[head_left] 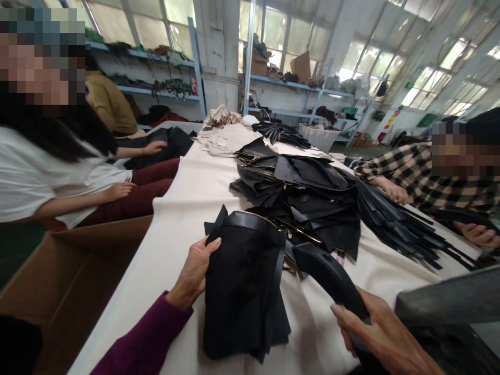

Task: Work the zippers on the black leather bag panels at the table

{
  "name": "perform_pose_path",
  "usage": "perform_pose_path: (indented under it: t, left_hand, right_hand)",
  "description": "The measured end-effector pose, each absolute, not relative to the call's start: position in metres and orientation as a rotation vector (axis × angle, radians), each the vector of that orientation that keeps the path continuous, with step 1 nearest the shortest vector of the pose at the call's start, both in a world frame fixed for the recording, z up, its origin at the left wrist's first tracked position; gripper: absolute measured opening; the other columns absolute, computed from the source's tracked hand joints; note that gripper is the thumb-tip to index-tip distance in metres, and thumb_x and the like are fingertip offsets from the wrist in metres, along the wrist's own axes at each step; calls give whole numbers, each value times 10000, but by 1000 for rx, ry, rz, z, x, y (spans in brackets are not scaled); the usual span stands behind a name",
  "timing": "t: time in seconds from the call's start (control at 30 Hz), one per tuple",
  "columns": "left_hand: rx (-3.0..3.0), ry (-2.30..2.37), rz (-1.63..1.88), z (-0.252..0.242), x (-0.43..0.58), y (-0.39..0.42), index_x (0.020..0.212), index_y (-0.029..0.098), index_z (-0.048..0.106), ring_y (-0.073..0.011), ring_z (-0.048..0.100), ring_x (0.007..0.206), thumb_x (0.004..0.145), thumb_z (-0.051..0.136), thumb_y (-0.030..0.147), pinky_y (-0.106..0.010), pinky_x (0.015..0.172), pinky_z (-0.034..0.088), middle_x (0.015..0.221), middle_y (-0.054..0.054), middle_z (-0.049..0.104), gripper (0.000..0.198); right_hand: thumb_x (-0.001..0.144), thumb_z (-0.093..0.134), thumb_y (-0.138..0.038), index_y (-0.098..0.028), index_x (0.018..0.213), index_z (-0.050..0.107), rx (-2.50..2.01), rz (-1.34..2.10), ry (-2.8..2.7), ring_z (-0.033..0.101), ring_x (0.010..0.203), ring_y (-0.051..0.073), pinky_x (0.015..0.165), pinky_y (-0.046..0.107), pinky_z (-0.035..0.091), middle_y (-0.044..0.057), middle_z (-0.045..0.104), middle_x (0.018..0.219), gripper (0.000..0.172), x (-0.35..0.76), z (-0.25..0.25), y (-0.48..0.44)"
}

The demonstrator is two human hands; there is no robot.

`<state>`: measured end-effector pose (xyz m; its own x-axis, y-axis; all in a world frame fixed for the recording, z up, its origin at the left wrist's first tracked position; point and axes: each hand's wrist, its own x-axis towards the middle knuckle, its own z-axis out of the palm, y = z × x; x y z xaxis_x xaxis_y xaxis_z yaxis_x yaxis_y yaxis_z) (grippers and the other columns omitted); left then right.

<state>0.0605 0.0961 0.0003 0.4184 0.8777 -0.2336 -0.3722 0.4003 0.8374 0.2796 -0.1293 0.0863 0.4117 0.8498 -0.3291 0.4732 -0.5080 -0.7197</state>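
My left hand point(196, 270), below a purple sleeve, pinches the left edge of a black zippered bag panel point(244, 281). Cloth hangs down from the panel, and a gold zipper curves along its top. In my right hand point(375, 328) is a curved black leather strip point(332, 271), gripped at its lower end. The strip's far end lies close to the panel's right side; whether they touch I cannot tell. Just beyond, a pile of black zippered pieces point(304, 182) with gold zippers covers the middle of the table.
On the white table point(175, 208), black strips point(394, 219) lie fanned at the right, near a co-worker in a checked shirt point(406, 151). Another person sits at the left beside a cardboard box point(78, 271). A grey metal part point(449, 297) juts in at the right. Beige cloth point(222, 133) lies farther back.
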Motion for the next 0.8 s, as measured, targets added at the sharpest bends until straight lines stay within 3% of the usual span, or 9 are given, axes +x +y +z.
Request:
perform_pose_path:
  t: [0.23, 0.4, 0.53, 0.67, 0.73, 0.8]
  left_hand:
    - [739, 749, 852, 4, 55, 100, 1104, 129, 557, -202, 664, 683, 702, 677, 207, -315, 626, 554, 846, -79, 691, 426]
    - [878, 786, 791, 2, 51, 100, 1134, 122, 527, -214, 657, 700, 758, 620, 298, -342, 659, 540, 878, -91, 681, 426]
    - [1540, 1091, 781, 12, 29, 117, 1138, 131, 546, -256, 646, 761, 811, 508, 405, -366, 671, 520, 881, -86, 669, 428]
    - [2315, 1477, 918, 36, 22, 137, 1199, 119, 507, -349, 479, 1128, 811, 495, 377, -468, 922, 389, 1168, -167, 546, 467]
    - [2581, 1401, 875, 43, 35, 144, 1222, 115, 474, -324, 441, 1168, 831, 475, 352, -442, 961, 355, 1222, -174, 500, 457]
    - [2774, 1219, 631, 43, 54, 151, 1205, 133, 480, -268, 516, 1080, 854, 448, 347, -374, 919, 397, 1175, -149, 534, 412]
  right_hand:
    - [855, 493, -456, -206, 694, 485, -2099, 913, -1203, 573, 478, 138, 446, 215, 418, -50, 565, 511, 298, 287, 73, -79]
    - [851, 502, -423, -201, 711, 494, -2007, 873, -1260, 564, 465, 134, 439, 213, 430, -60, 551, 512, 262, 294, 59, -45]
    - [858, 484, -449, -203, 699, 487, -2017, 808, -1221, 568, 459, 137, 441, 223, 424, -55, 558, 509, 292, 305, 62, -45]
    - [836, 493, -504, -205, 638, 480, -2074, 819, -1184, 555, 460, 138, 443, 232, 419, -44, 553, 491, 359, 313, 74, -70]
    - [828, 491, -520, -209, 660, 475, -2095, 844, -1174, 554, 457, 141, 437, 236, 422, -42, 559, 495, 354, 312, 77, -83]
    - [836, 462, -524, -215, 683, 462, -2113, 880, -1166, 562, 455, 144, 436, 235, 428, -44, 559, 495, 345, 309, 79, -95]
